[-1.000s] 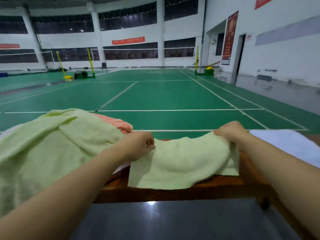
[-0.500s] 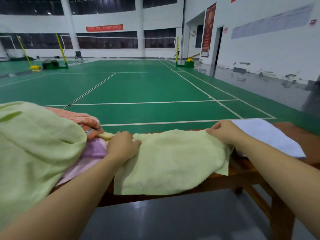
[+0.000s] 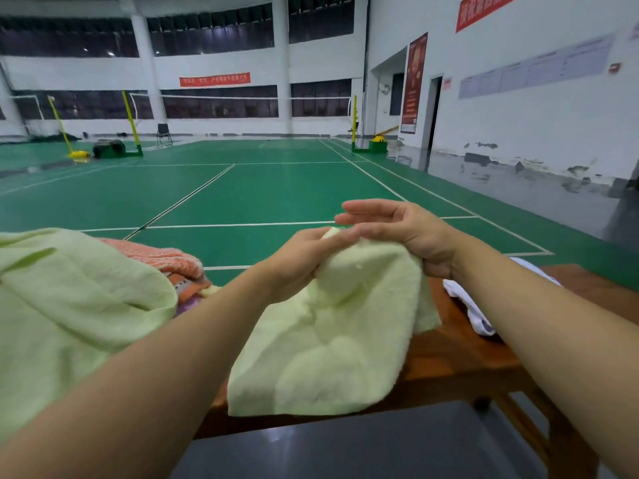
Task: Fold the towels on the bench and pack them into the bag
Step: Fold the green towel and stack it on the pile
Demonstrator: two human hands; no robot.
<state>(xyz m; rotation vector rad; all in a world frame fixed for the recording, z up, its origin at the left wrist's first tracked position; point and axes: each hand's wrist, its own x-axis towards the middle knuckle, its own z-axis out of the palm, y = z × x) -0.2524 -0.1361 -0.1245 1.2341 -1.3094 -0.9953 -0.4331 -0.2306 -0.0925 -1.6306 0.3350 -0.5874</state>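
Observation:
A small light green towel (image 3: 332, 333) hangs folded in half over the front of the wooden bench (image 3: 456, 354), lifted at its top. My left hand (image 3: 297, 261) grips the gathered top corners. My right hand (image 3: 408, 233) is just to the right with its fingers straight and pointing left; its thumb touches the towel's top and its heel rests on the fold. A large light green towel (image 3: 69, 305) is heaped at the left over an orange towel (image 3: 162, 257) and a pink one (image 3: 188, 305). I cannot make out a bag for certain.
A white cloth item (image 3: 473, 305) lies on the bench to the right, partly behind my right forearm. Beyond the bench lies the green court floor (image 3: 276, 191). Below the bench's front edge is a dark grey floor (image 3: 345, 444).
My hands came together, bringing the small towel's two top corners into my left hand and lifting it. My right hand's fingers have straightened. The view shifted slightly.

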